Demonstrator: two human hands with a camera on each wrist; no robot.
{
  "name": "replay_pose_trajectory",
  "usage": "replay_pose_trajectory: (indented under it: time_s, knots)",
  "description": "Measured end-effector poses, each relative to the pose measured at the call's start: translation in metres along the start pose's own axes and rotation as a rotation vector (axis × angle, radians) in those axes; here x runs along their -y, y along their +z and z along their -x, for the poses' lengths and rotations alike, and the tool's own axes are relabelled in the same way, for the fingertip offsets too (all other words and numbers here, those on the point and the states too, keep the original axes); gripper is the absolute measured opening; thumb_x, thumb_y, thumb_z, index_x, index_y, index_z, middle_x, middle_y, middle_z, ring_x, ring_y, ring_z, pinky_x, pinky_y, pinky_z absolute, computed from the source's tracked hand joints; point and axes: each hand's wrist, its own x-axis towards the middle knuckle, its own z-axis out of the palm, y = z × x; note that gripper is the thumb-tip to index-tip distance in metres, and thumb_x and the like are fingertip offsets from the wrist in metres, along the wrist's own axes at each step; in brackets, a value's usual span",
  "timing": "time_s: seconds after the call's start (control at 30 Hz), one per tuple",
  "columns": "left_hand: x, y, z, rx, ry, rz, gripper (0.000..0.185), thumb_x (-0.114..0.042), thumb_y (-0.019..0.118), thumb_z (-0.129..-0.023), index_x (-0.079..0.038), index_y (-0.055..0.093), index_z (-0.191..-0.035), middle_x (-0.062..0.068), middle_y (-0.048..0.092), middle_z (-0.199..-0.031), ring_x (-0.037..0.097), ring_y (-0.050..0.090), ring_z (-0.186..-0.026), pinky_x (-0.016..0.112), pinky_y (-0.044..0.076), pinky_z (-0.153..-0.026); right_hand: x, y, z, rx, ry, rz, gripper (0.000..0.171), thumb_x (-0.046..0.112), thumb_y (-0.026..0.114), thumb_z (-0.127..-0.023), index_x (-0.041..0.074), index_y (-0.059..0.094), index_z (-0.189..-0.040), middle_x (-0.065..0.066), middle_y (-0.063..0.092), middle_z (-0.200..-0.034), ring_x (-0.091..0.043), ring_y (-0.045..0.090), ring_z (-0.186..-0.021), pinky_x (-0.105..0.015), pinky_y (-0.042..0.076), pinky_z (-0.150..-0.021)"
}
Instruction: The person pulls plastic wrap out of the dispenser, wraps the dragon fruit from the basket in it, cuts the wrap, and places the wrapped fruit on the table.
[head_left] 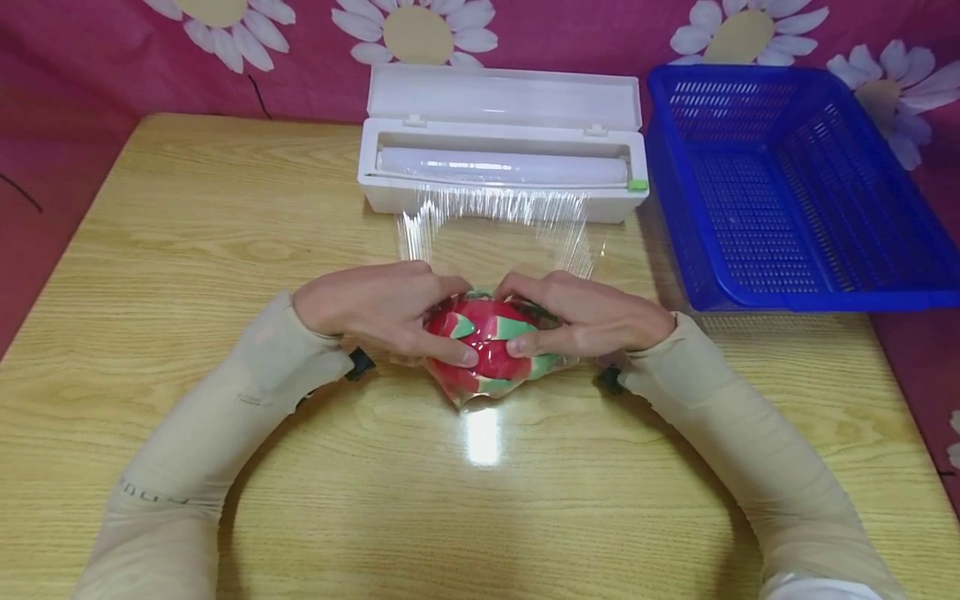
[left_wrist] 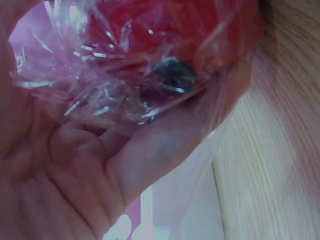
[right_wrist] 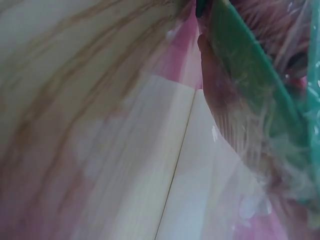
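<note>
A red dragon fruit with green scales sits at the middle of the table, covered in shiny cling film. My left hand grips its left side, the thumb pressed on the near face. On the opposite side my right hand holds it the same way, both thumbs pointing inward. Crinkled film bunches against the left palm, beside a dark round spot on the fruit. A green scale shows under film in the right wrist view. From the fruit, a clear sheet of film runs back to the dispenser.
Behind the hands stands a white cling film dispenser, lid raised, with a film roll inside and a green slider at its right end. A blue plastic basket is at the back right. Flowered pink cloth hangs behind the wooden table.
</note>
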Motion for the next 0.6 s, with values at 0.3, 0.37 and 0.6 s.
replay_pose_trajectory:
  time_s: [0.3, 0.37, 0.6]
  knots:
    - [0.0012, 0.0003, -0.0010, 0.023, 0.026, 0.018, 0.066, -0.060, 0.072, -0.089, -0.009, 0.061, -0.130, -0.008, 0.074, -0.097, 0.008, 0.067, -0.080, 0.025, 0.060, -0.080, 0.0003, -0.0003, 0.0003, 0.038, 0.006, -0.043, 0.042, 0.045, 0.066, -0.099, 0.020, 0.054, -0.131, 0.012, 0.075, -0.097, -0.007, 0.069, -0.080, -0.028, 0.059, -0.078]
    - [0.0016, 0.0005, -0.0008, 0.026, 0.029, 0.022, 0.066, -0.060, 0.072, -0.089, -0.009, 0.061, -0.130, -0.008, 0.074, -0.097, 0.007, 0.067, -0.079, 0.025, 0.060, -0.079, -0.0003, -0.0002, 0.0001, 0.044, 0.009, -0.048, 0.042, 0.046, 0.065, -0.099, 0.021, 0.054, -0.131, 0.012, 0.075, -0.097, -0.007, 0.069, -0.080, -0.028, 0.060, -0.079]
    - [0.0013, -0.0006, 0.0010, 0.019, -0.006, -0.004, 0.075, -0.064, 0.071, -0.089, -0.009, 0.056, -0.139, -0.009, 0.073, -0.094, 0.007, 0.065, -0.076, 0.024, 0.059, -0.076, -0.0012, -0.0004, -0.0004, 0.022, 0.019, -0.018, 0.044, 0.046, 0.065, -0.099, 0.020, 0.053, -0.133, 0.012, 0.074, -0.103, -0.005, 0.069, -0.088, -0.029, 0.060, -0.086]
